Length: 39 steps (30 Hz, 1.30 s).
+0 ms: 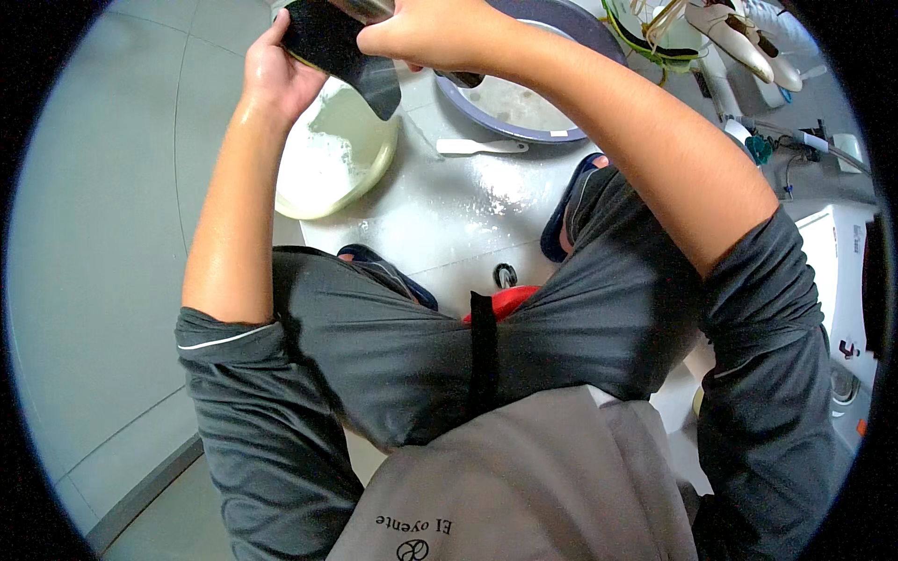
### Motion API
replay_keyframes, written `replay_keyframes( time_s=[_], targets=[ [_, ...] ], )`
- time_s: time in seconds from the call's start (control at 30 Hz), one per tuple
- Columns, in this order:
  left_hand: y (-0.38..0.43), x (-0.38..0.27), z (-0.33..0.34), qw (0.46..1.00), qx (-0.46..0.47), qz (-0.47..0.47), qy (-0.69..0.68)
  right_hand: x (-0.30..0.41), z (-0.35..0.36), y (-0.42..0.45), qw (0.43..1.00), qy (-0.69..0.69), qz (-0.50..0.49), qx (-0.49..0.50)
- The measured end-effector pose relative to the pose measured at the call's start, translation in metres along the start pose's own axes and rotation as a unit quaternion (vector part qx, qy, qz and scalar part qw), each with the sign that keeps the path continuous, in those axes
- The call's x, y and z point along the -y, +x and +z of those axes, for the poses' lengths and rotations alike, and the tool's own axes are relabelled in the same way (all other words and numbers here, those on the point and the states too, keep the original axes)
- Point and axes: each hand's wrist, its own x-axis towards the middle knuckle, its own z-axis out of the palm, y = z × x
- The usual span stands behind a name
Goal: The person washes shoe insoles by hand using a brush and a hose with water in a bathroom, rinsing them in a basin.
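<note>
My left hand (280,80) holds a black shoe insole (326,42) with a yellow-green edge, tilted above a pale yellow-green basin (382,165). White suds and cloudy liquid show in that basin. My right hand (431,31) is closed around a shiny grey, rod-like object (365,8) that lies across the insole's upper part. The fingers hide most of this object, and I cannot tell its kind; a dark end (459,78) sticks out below the hand.
A purple-grey basin (515,131) with greyish water stands beyond my right forearm. A white-handled tool (482,146) lies on the wet, foam-spotted floor (449,210). Upper right are white shoes (729,42) and a green-edged insole (649,45). A red seat (512,301) is beneath me.
</note>
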Motion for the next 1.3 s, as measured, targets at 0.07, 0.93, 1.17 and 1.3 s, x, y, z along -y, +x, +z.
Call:
replay_keyframes(
  time_s=[0.07,0.93,1.17,1.3],
  targets=[
    [0.001,0.0,0.0,1.0,0.0,0.0,-0.006,-0.001,0.0,-0.002,1.0,-0.007,0.006,0.006],
    [0.002,0.01,0.007,1.0,0.009,-0.014,-0.025,0.033,-0.025,0.032,0.991,0.073,-0.082,-0.073],
    [0.005,0.019,0.006,0.999,0.013,-0.033,-0.012,0.035,-0.045,0.03,0.995,0.056,-0.047,-0.068],
    [0.009,0.021,0.003,0.999,0.025,-0.034,-0.003,0.034,-0.051,0.028,0.999,0.012,-0.02,-0.038]
  ],
)
